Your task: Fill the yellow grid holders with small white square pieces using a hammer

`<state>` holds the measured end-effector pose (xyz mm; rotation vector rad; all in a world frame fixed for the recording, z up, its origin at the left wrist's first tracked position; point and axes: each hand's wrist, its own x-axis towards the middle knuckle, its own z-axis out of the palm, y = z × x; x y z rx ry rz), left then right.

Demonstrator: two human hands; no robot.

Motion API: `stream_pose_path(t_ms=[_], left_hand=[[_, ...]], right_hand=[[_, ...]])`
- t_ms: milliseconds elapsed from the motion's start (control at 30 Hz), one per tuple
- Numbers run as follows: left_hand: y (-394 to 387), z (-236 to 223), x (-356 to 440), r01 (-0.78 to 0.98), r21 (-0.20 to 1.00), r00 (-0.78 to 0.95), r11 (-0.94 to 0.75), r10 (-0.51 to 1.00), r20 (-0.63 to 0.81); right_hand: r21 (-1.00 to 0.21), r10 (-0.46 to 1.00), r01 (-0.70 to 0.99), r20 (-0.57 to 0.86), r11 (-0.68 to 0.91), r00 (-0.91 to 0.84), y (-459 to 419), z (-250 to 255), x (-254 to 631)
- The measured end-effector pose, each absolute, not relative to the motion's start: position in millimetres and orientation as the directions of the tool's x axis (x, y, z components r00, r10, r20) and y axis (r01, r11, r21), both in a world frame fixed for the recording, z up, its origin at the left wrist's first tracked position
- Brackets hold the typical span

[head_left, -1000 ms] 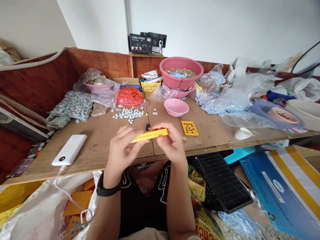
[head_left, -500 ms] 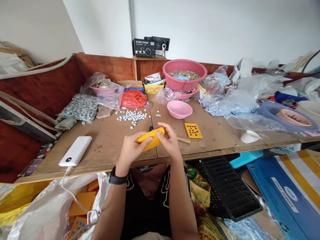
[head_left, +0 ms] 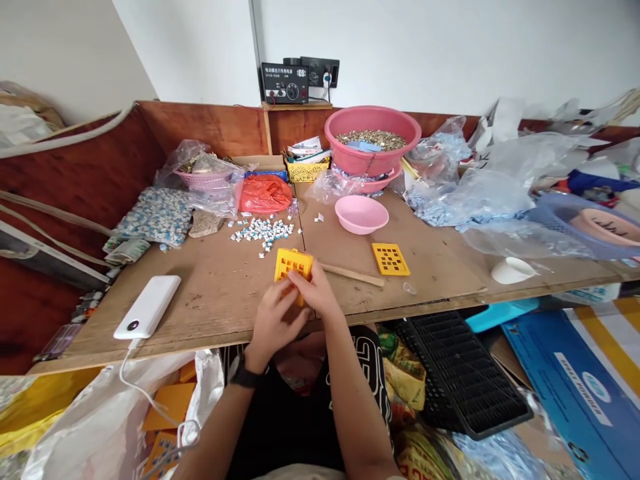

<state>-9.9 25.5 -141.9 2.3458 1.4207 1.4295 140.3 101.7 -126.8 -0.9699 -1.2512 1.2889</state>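
A yellow plastic case [head_left: 284, 259] with rows of square holes is tilted up above the table's front edge, its holed face toward me. My right hand [head_left: 316, 290] grips it along the right side, thumb across the face. My left hand [head_left: 274, 319] is at its lower left, fingers apart and fingertips close to the holes; whether they touch is partly hidden. A wooden stick [head_left: 353, 275] lies just right of my hands. Farther right is a flat yellow holed panel [head_left: 391, 259]. Beyond the case, small white-and-blue switches [head_left: 265, 230] lie in a loose pile.
A pink bowl [head_left: 361, 215] stands behind the stick. Behind it, a large pink basin [head_left: 373, 160] holds small metal parts. A white power bank [head_left: 148, 307] with a cable lies at left. A bag of switches [head_left: 155, 217], red bag [head_left: 265, 193] and white cup [head_left: 513, 270] are on the table.
The yellow case has turned so its holed face shows. My left hand has moved from its left end down to the face. The wooden stick is more fully visible.
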Motion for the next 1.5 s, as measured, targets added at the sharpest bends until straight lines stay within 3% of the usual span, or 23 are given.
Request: stream_pose_path(t_ms=[67,133,233,333,400,533,633,833,1333,1500], left_hand=[[8.2,-151.0,-16.2,0.645,0.497,0.092,-0.58,0.705,0.703],[6.3,-152.7,-35.2,0.674,0.571,-0.059,-0.469,0.736,0.674],[37.4,-143.9,-78.9,0.702,0.698,-0.249,-0.141,0.87,0.426],[91.2,-133.3,-116.2,0.769,0.639,-0.22,0.009,0.942,0.253],[126.4,-129.5,-128.1,0.797,0.601,-0.235,0.057,0.946,0.223],[176.9,-129.9,-131.3,0.812,0.583,-0.133,-0.027,0.964,0.23],[194.5,-134.1,-133.4,0.791,0.585,0.037,-0.18,0.968,0.248],[191.1,-141.0,-139.5,0.668,0.63,0.31,-0.397,0.917,0.249],[193.7,-131.3,-137.3,0.666,0.559,0.453,-0.494,0.863,0.222],[178.8,-120.0,-127.1,0.589,0.642,0.459,-0.491,0.857,0.234]], right_hand=[[-0.99,0.993,-0.118,0.083,0.073,-0.085,107.5,-137.0,143.2],[-0.996,0.992,-0.067,0.06,0.053,-0.114,115.2,-142.4,154.1],[-0.984,0.937,0.121,0.079,0.127,-0.34,131.7,-135.8,170.3],[-0.848,0.811,0.406,0.046,0.341,-0.584,148.7,-117.3,168.1],[-0.69,0.792,0.555,0.044,0.465,-0.609,152.5,-105.6,156.6],[-0.474,0.825,0.676,0.305,0.564,-0.475,127.8,-101.9,134.4],[-0.511,0.827,0.655,0.41,0.557,-0.384,87.3,-121.0,136.4],[-0.54,0.828,0.629,0.409,0.559,-0.384,31.9,-164.9,163.0],[-0.462,0.756,0.599,0.372,0.654,-0.539,53.8,-159.5,184.1],[-0.481,0.734,0.555,0.476,0.678,-0.484,52.4,-162.2,192.0]])
